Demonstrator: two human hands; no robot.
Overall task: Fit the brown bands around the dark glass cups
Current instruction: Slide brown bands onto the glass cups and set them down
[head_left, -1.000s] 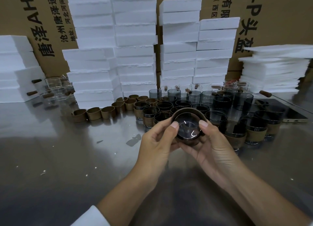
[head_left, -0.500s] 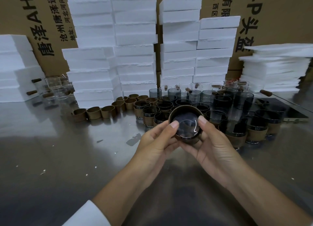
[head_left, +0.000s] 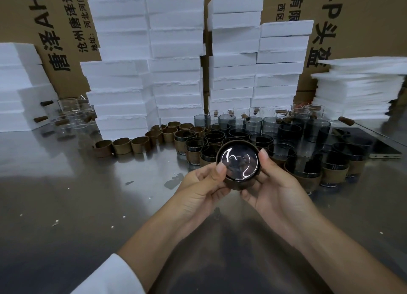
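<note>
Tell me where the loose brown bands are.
In the head view, the loose bands line the table left of centre, in front of the foam stacks, beside the cups.

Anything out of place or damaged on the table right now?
Nothing looks broken or spilled. White crumbs dot the table, and a dark patch lies beside the left hand. The clear glasses at far left look jumbled, not in rows. The cup it holds with the right hand looks intact.

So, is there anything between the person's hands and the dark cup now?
Nothing visible. The left hand and right hand grip the dark cup, touching its rim and the brown band around it.
</note>
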